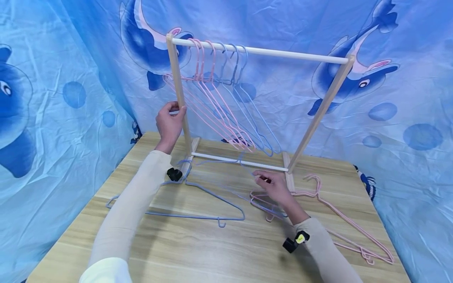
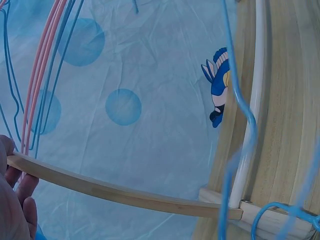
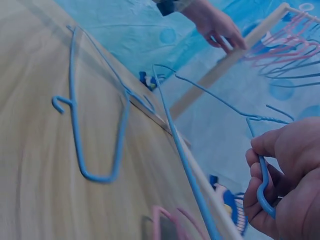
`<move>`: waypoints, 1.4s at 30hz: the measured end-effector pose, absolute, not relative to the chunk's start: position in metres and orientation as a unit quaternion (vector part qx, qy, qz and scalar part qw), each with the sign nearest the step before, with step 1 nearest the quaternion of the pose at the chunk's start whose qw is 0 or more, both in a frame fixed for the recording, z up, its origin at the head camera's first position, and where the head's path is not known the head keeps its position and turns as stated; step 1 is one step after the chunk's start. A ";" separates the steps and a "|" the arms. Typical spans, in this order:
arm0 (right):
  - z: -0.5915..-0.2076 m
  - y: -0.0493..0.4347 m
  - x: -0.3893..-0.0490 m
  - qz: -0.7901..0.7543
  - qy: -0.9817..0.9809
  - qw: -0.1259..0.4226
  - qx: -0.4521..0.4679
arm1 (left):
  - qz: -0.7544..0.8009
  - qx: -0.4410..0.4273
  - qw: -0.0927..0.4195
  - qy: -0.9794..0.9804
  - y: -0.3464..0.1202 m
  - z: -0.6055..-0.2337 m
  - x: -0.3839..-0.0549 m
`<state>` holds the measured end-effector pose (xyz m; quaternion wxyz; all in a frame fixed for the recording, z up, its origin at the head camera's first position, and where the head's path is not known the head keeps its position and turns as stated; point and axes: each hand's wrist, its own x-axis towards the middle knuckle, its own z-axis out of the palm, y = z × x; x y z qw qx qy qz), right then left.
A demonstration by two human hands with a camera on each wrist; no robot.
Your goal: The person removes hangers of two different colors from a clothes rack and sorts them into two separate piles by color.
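On the bench (image 1: 198,251), my left hand (image 1: 170,124) grips the wooden rack (image 1: 178,84) by its left post. My right hand (image 1: 274,186) pinches a blue hanger (image 3: 200,150) by its hook, low before the rack. 6 hangers (image 1: 226,98) crowd its rail, overlapping.

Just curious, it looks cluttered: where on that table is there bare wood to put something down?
Bare table runs along the near edge, before the blue hanger and between both sleeves. Crowded: around the right hand, over tangled hangers, and where pink hangers sprawl right of the rack.
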<state>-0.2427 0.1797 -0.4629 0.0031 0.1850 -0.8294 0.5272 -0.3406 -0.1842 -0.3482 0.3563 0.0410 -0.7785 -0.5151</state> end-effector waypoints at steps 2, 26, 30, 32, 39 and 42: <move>-0.468 0.168 -0.244 0.530 -0.828 -0.015 0.182 | -0.516 0.042 0.357 -0.778 -0.184 -0.348 -0.341; -0.496 0.052 -0.243 0.586 -0.771 -0.118 0.219 | -0.516 0.038 0.358 -0.777 -0.184 -0.347 -0.340; -0.501 0.043 -0.242 0.599 -0.760 -0.143 0.207 | -0.519 0.035 0.358 -0.775 -0.183 -0.347 -0.340; -0.503 0.040 -0.242 0.603 -0.757 -0.153 0.200 | -0.520 0.035 0.358 -0.775 -0.183 -0.347 -0.340; -0.510 0.038 -0.243 0.586 -0.772 -0.155 0.192 | -0.519 0.036 0.357 -0.776 -0.183 -0.347 -0.340; -0.513 0.038 -0.243 0.572 -0.784 -0.145 0.195 | -0.518 0.034 0.360 -0.775 -0.183 -0.348 -0.340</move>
